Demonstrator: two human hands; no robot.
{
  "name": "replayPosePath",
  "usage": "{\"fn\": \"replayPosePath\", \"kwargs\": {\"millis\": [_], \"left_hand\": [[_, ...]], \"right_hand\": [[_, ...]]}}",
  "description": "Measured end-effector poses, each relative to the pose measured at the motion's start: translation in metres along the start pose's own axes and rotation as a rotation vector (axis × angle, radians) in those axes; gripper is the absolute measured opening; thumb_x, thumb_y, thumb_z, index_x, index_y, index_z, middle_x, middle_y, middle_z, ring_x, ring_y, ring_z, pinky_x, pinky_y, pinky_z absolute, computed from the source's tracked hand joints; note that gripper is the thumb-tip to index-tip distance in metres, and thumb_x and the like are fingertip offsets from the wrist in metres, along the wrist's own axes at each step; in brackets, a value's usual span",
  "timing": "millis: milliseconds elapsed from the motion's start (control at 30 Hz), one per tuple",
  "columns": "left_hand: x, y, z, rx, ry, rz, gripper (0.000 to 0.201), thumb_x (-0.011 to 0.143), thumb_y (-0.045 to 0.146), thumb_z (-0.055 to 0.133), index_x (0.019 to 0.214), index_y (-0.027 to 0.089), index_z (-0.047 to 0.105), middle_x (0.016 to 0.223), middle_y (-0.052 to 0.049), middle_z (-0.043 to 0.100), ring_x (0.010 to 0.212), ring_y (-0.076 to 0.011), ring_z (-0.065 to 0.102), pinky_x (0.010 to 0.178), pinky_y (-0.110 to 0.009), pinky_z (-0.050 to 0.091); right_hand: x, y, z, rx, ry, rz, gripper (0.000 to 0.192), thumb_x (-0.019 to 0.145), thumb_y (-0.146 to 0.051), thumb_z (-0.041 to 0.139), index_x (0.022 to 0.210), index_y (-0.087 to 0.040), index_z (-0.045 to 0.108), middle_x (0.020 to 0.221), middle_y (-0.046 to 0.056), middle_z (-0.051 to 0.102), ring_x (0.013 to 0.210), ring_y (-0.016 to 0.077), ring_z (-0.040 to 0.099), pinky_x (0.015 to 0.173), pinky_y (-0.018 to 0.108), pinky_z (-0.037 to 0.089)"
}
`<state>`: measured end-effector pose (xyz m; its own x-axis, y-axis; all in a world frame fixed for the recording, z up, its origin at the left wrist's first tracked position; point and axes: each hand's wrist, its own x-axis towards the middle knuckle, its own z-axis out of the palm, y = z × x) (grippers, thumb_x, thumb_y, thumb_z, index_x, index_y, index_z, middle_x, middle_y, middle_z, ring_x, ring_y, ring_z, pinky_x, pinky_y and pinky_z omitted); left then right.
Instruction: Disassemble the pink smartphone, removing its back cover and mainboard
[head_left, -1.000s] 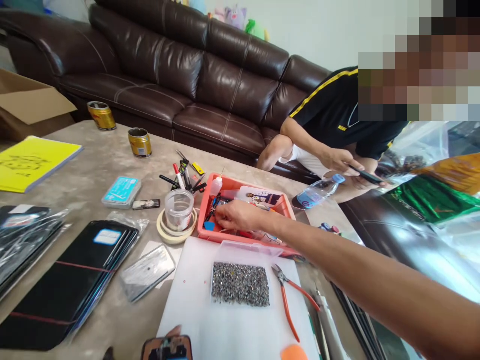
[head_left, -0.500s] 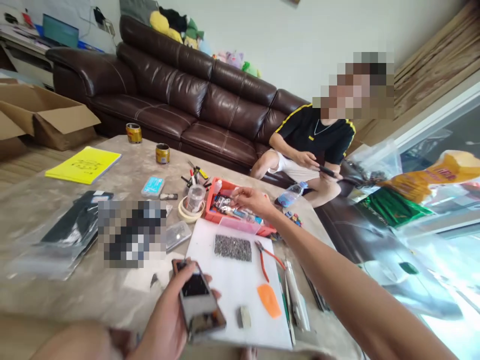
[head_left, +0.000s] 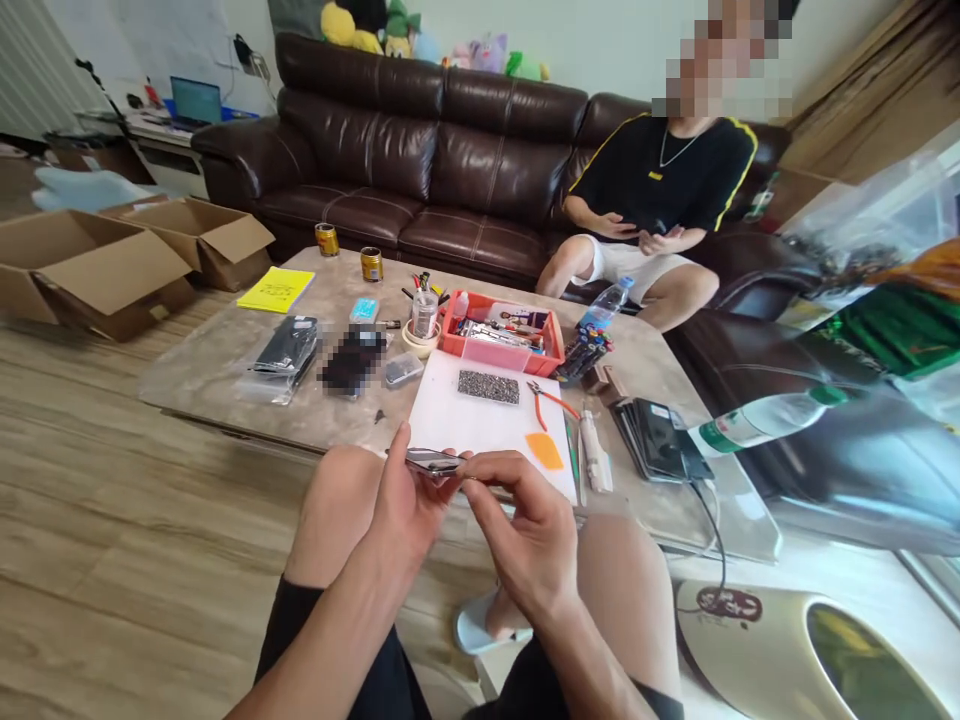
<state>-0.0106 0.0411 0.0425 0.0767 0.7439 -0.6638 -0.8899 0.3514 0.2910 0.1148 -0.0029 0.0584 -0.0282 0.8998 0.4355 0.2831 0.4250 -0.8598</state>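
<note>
Head view, the only one I've got: my left hand (head_left: pixel 405 505) grips a phone (head_left: pixel 433 462) edge-on above my knees, just short of the bench (head_left: pixel 225 375) edge. Thumb up on the near side, fingers (head_left: pixel 439 478) wrapped under and clamped on it. I see only its thin rim, so front or back, I cannot tell. My right hand (head_left: pixel 529 530) comes in from the other side, fingers pinched together at the phone's right end; whether something small sits between those fingertips is hidden.

On the bench beyond: a white mat (head_left: pixel 480 425) carrying a grey patch of tiny parts (head_left: pixel 488 386), too small to make out singly. An orange pick (head_left: pixel 544 451) and red-handled pliers (head_left: pixel 551 399) lie on the mat's right side. Behind the mat an orange tray (head_left: pixel 502 350), contents a jumble. Left of it, a blurred-out block hides something dark. A yellow pad (head_left: pixel 276 289) lies far left, two gold tins (head_left: pixel 371 264) by the far edge.

Another person sits on the brown sofa (head_left: pixel 420 150), hands (head_left: pixel 649 235) together in the lap; what they hold is unclear.
</note>
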Motion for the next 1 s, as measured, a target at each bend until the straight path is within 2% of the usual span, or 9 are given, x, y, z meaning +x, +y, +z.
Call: {"fn": "replayPosePath", "kwargs": {"millis": [100, 300, 567, 1000], "left_hand": [[-0.008, -0.012, -0.005, -0.005, 0.014, 0.026, 0.036, 0.107, 0.038, 0.047, 0.102, 0.008, 0.066, 0.067, -0.009, 0.071, 0.058, -0.0207, 0.073, 0.049, -0.024, 0.059], [-0.014, -0.025, -0.004, 0.003, 0.011, 0.055, 0.034, 0.106, 0.034, 0.047, 0.110, 0.007, 0.067, 0.068, -0.008, 0.071, 0.054, -0.0185, 0.070, 0.047, -0.023, 0.058], [-0.013, -0.028, -0.003, 0.040, 0.035, 0.077, 0.034, 0.106, 0.034, 0.049, 0.108, 0.005, 0.066, 0.069, -0.010, 0.071, 0.056, -0.0205, 0.071, 0.049, -0.025, 0.059], [-0.016, -0.030, -0.002, 0.055, 0.063, 0.106, 0.029, 0.104, 0.032, 0.051, 0.096, 0.009, 0.066, 0.066, -0.009, 0.070, 0.054, -0.0190, 0.070, 0.048, -0.024, 0.058]], "right_hand": [[-0.011, 0.000, -0.002, 0.007, 0.039, -0.036, 0.012, 0.095, -0.014, 0.067, 0.096, -0.025, 0.071, 0.094, 0.000, 0.076, 0.092, 0.0176, 0.073, 0.083, 0.032, 0.059], [-0.019, 0.003, -0.012, 0.061, 0.094, 0.002, 0.010, 0.095, -0.017, 0.069, 0.097, -0.026, 0.072, 0.094, -0.002, 0.078, 0.092, 0.0154, 0.073, 0.083, 0.027, 0.058], [-0.026, 0.011, -0.012, 0.134, 0.120, 0.071, 0.006, 0.096, -0.021, 0.071, 0.098, -0.026, 0.073, 0.095, -0.002, 0.078, 0.098, 0.0164, 0.074, 0.087, 0.028, 0.058], [-0.031, 0.015, -0.010, 0.178, 0.135, 0.101, 0.005, 0.097, -0.023, 0.069, 0.100, -0.026, 0.073, 0.098, 0.000, 0.077, 0.103, 0.0184, 0.074, 0.088, 0.030, 0.058]]}}
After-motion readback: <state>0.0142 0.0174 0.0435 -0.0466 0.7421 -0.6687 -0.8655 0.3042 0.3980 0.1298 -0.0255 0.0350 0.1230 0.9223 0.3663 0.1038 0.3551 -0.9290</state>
